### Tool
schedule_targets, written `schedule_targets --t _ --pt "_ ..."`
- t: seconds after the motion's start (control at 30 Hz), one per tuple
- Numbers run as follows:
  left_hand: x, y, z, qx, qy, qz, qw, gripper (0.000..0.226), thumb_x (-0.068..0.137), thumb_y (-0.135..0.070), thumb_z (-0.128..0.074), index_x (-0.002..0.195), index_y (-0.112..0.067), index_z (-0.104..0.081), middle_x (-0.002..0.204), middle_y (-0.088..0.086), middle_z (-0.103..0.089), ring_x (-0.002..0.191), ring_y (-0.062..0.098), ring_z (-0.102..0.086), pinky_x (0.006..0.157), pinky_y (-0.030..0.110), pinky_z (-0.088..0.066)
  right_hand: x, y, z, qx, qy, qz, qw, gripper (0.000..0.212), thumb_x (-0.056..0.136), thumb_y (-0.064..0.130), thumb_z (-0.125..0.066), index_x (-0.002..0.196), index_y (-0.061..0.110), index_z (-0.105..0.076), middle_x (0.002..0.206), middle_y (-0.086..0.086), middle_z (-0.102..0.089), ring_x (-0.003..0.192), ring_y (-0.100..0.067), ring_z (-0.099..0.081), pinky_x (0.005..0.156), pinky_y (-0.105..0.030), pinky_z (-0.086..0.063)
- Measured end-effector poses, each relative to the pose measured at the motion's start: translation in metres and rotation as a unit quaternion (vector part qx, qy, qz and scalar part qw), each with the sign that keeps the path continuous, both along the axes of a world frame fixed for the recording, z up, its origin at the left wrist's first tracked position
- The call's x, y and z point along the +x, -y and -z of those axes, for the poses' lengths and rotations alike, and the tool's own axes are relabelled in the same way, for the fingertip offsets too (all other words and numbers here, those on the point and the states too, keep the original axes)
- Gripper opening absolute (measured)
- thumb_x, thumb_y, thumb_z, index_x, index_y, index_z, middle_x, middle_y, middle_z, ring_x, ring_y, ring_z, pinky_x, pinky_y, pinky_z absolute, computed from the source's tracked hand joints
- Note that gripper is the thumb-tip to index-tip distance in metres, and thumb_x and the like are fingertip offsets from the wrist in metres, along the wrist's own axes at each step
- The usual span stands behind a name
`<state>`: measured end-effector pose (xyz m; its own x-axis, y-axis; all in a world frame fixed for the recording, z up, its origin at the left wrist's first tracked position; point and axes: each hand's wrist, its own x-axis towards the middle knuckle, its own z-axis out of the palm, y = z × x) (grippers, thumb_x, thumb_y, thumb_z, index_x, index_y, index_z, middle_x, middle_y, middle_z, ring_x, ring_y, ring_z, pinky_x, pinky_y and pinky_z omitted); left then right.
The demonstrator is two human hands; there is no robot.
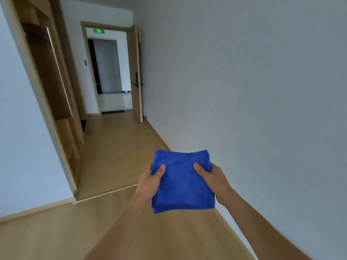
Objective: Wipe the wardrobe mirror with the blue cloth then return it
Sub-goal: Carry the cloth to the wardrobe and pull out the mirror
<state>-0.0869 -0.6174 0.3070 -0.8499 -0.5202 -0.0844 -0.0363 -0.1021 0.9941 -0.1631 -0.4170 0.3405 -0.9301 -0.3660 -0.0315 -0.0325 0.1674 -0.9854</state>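
A folded blue cloth (181,182) is held flat in front of me, low in the middle of the head view. My left hand (150,182) grips its left edge with the thumb on top. My right hand (216,181) grips its right edge the same way. A wooden wardrobe (48,76) lines the left side of the corridor, seen edge-on with a thin bright strip along its front. No mirror face shows from this angle.
A corridor with a wooden floor (116,147) runs ahead to an open door (138,79) and a doorway with a green exit sign above. A plain white wall (244,91) fills the right side. Another white wall corner stands at the left.
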Motion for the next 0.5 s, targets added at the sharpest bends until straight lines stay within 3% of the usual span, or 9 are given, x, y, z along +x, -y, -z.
schedule_targets --t 0.1,0.23,0.4,0.5 --pt "0.001 0.035 -0.001 0.004 0.008 -0.046 0.999 0.022 0.095 -0.044 -0.067 0.109 -0.026 -0.063 0.105 -0.006 -0.075 0.095 0.017 -0.074 0.083 0.041 -0.061 -0.014 0.042 0.002 -0.005 0.002 -0.045 0.999 0.037 0.089 0.048 -0.069 0.119 0.027 -0.064 0.109 0.008 -0.075 0.098 -0.013 -0.072 0.087 -0.037 -0.059" --pt "-0.008 0.074 -0.001 0.000 0.004 -0.103 0.995 0.023 0.096 -0.043 -0.067 0.103 -0.022 -0.063 0.100 -0.002 -0.075 0.088 0.018 -0.075 0.071 0.035 -0.060 -0.039 0.090 0.006 -0.013 0.007 -0.096 0.995 0.033 0.086 0.053 -0.071 0.114 0.039 -0.062 0.107 0.013 -0.075 0.092 -0.006 -0.073 0.077 -0.027 -0.058" --pt "-0.044 0.112 -0.003 0.011 0.007 -0.151 0.988 0.025 0.095 -0.045 -0.067 0.105 -0.022 -0.064 0.100 -0.002 -0.076 0.091 0.021 -0.075 0.078 0.040 -0.062 -0.093 0.141 0.009 -0.027 0.039 -0.145 0.988 0.038 0.089 0.051 -0.068 0.122 0.032 -0.061 0.112 0.010 -0.073 0.100 -0.011 -0.071 0.090 -0.036 -0.058" --pt "-0.076 0.131 -0.008 0.015 0.008 -0.173 0.985 0.025 0.095 -0.047 -0.067 0.106 -0.025 -0.064 0.101 -0.004 -0.075 0.091 0.019 -0.074 0.072 0.036 -0.061 -0.134 0.167 0.006 -0.019 0.037 -0.163 0.986 0.035 0.091 0.049 -0.066 0.122 0.033 -0.060 0.115 0.009 -0.072 0.103 -0.014 -0.070 0.096 -0.040 -0.056"
